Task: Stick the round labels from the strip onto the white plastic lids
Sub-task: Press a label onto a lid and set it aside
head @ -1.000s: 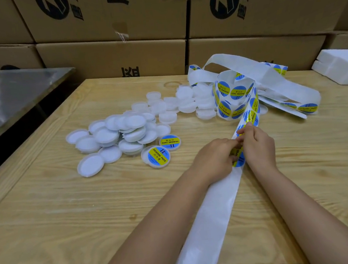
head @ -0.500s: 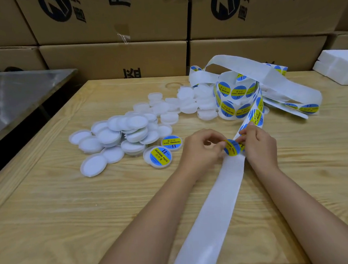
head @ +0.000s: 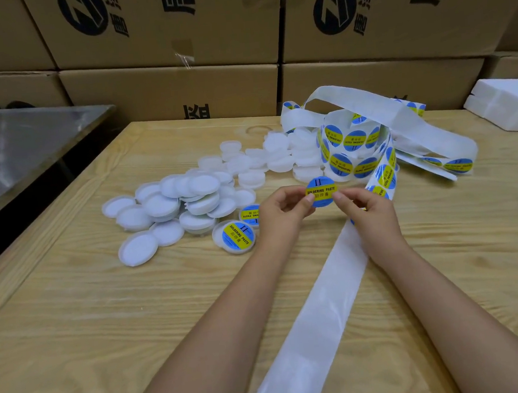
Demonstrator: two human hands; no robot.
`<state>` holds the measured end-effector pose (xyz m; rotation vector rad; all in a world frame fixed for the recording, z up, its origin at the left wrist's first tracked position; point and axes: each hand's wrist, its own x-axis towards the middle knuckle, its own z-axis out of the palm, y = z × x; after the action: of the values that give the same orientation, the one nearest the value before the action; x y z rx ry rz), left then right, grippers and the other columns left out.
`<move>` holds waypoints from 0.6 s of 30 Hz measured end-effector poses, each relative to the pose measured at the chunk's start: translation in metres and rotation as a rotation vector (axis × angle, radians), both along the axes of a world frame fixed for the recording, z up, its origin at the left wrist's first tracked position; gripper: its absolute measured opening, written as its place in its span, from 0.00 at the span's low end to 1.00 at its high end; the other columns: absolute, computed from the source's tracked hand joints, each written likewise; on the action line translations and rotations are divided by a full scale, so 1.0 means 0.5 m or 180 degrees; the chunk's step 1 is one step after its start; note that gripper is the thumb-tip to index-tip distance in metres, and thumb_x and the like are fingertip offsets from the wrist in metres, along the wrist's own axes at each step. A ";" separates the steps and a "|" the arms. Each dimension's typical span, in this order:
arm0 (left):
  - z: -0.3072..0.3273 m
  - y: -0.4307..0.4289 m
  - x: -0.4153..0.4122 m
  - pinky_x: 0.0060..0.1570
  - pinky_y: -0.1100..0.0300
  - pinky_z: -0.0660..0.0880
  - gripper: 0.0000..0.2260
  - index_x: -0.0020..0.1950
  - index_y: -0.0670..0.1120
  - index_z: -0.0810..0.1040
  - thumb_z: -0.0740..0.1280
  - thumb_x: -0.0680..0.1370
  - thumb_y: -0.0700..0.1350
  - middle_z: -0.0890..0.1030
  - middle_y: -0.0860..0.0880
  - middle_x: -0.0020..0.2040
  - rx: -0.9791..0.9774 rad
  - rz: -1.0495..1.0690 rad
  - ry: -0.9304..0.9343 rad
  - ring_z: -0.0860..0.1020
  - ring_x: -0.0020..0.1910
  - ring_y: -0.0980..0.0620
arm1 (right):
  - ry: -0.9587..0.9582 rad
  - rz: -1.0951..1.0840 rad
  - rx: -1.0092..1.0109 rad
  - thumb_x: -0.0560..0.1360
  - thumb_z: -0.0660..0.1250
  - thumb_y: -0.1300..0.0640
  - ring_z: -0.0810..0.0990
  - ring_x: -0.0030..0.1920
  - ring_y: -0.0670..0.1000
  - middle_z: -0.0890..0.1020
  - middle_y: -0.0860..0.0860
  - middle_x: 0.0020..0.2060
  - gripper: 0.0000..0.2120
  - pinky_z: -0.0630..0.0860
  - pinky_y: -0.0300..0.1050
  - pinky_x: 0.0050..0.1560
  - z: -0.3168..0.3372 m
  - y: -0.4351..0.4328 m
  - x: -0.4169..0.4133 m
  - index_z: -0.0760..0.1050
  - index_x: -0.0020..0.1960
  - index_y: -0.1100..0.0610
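Wooden table (head: pixel 75 319), blue-yellow round label (head: pixel 321 191)

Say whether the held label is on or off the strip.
Off: left hand and right hand pinch the label clear of the strip.

"soldering paste" and "ii" on held round label (head: pixel 321 191), same on labelled lid (head: pixel 238 236), strip labels (head: pixel 354 138)

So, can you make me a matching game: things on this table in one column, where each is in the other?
1 peeled label
2 nearest labelled lid
3 bare backing strip
4 foam block

A far right of the view
B pinched between left hand and right hand
C on the table, left of both hands
D trailing toward the camera

Pairs: 1-B, 2-C, 3-D, 4-A
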<state>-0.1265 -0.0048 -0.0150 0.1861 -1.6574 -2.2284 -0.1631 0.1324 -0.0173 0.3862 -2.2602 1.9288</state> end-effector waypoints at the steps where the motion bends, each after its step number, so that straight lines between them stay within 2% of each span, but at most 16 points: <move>1: -0.001 0.003 -0.002 0.41 0.65 0.79 0.06 0.43 0.43 0.78 0.68 0.74 0.33 0.81 0.46 0.40 -0.0039 -0.0029 -0.0008 0.80 0.38 0.52 | -0.0048 -0.0004 -0.0048 0.72 0.71 0.56 0.72 0.41 0.47 0.81 0.47 0.41 0.02 0.70 0.35 0.45 -0.002 0.000 -0.002 0.81 0.43 0.50; 5: -0.008 0.009 -0.013 0.43 0.63 0.79 0.07 0.43 0.46 0.79 0.69 0.74 0.34 0.82 0.49 0.39 -0.0245 -0.0037 0.0011 0.81 0.37 0.56 | -0.0203 -0.0128 -0.0262 0.71 0.72 0.57 0.73 0.35 0.42 0.79 0.41 0.31 0.03 0.68 0.37 0.41 -0.005 0.000 -0.010 0.80 0.39 0.52; 7: -0.014 0.017 -0.022 0.49 0.55 0.80 0.05 0.46 0.47 0.80 0.66 0.77 0.37 0.82 0.49 0.40 -0.0501 0.0103 -0.0041 0.80 0.39 0.55 | -0.0192 -0.0224 -0.0293 0.72 0.72 0.57 0.73 0.35 0.40 0.79 0.40 0.30 0.03 0.69 0.36 0.42 -0.011 -0.003 -0.013 0.80 0.40 0.53; 8: -0.016 0.024 -0.028 0.52 0.51 0.79 0.06 0.50 0.45 0.79 0.63 0.79 0.38 0.81 0.48 0.43 -0.0731 0.0166 -0.0046 0.80 0.42 0.54 | -0.0177 -0.0287 -0.0303 0.72 0.71 0.57 0.73 0.33 0.40 0.79 0.40 0.29 0.03 0.69 0.36 0.41 -0.014 -0.003 -0.014 0.80 0.40 0.53; 10: -0.019 0.041 -0.043 0.55 0.47 0.76 0.13 0.63 0.42 0.74 0.58 0.80 0.38 0.78 0.44 0.56 -0.1148 0.0225 -0.0037 0.79 0.50 0.52 | -0.0160 -0.0434 -0.0367 0.73 0.71 0.58 0.71 0.30 0.39 0.76 0.40 0.26 0.05 0.68 0.34 0.38 -0.016 -0.004 -0.017 0.79 0.38 0.54; 11: -0.020 0.046 -0.052 0.58 0.48 0.75 0.16 0.69 0.42 0.68 0.56 0.81 0.38 0.74 0.44 0.63 -0.1276 0.0296 -0.0087 0.77 0.56 0.50 | -0.0163 -0.0523 -0.0440 0.73 0.71 0.58 0.71 0.29 0.38 0.76 0.40 0.27 0.06 0.68 0.33 0.37 -0.016 -0.003 -0.020 0.78 0.37 0.54; 13: -0.023 0.046 -0.075 0.62 0.54 0.69 0.22 0.74 0.45 0.60 0.55 0.80 0.37 0.68 0.46 0.69 -0.1578 0.0541 -0.0280 0.71 0.64 0.47 | -0.0197 -0.0718 -0.0662 0.73 0.71 0.58 0.70 0.27 0.37 0.76 0.44 0.29 0.08 0.68 0.30 0.34 -0.016 0.002 -0.025 0.76 0.36 0.53; 15: -0.027 0.038 -0.098 0.63 0.56 0.65 0.24 0.73 0.45 0.62 0.56 0.77 0.36 0.66 0.45 0.70 -0.2419 0.0716 -0.0435 0.67 0.67 0.45 | -0.0202 -0.0877 -0.0803 0.73 0.71 0.58 0.70 0.26 0.37 0.75 0.45 0.29 0.09 0.68 0.28 0.32 -0.017 0.007 -0.030 0.76 0.35 0.52; 18: -0.031 0.033 -0.126 0.65 0.50 0.61 0.25 0.72 0.47 0.64 0.59 0.74 0.38 0.60 0.45 0.74 -0.3739 0.0676 -0.0635 0.60 0.70 0.44 | -0.0217 -0.0911 -0.0815 0.73 0.71 0.57 0.71 0.26 0.37 0.75 0.41 0.25 0.10 0.69 0.30 0.33 -0.019 0.008 -0.034 0.76 0.34 0.51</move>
<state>-0.1893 0.0116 -0.0304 0.2455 -2.5822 -0.8371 -0.1800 0.1365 -0.0270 -0.0338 -1.9417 2.0637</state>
